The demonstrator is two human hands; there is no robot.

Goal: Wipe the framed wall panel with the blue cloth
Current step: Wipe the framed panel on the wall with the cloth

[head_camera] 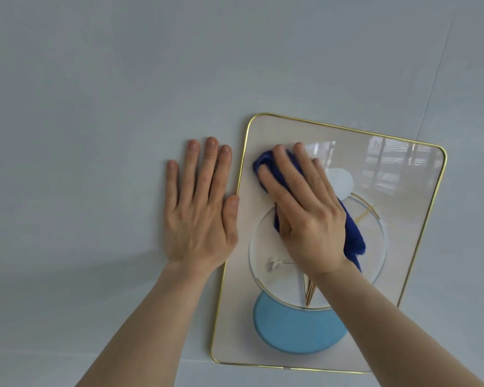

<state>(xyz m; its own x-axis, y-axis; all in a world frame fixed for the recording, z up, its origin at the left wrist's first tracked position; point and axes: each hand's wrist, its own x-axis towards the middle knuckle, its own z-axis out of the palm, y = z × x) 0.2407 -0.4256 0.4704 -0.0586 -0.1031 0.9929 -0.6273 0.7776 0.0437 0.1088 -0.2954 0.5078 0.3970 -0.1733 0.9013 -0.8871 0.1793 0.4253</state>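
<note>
The framed wall panel (pixel 397 208) hangs tilted on the wall, with a thin gold rim, glossy cream surface, pale circles and a light blue disc low down. My right hand (pixel 305 216) lies flat on its upper left part, pressing the dark blue cloth (pixel 354 236) against the glass. The cloth shows above my fingertips and beside my wrist; the rest is hidden under my palm. My left hand (pixel 199 208) rests flat on the bare wall just left of the frame, fingers spread, thumb touching the gold rim.
The pale grey wall (pixel 95 107) fills the view around the panel. A faint seam runs diagonally at the upper right (pixel 442 79). Window reflections show in the panel's upper right corner.
</note>
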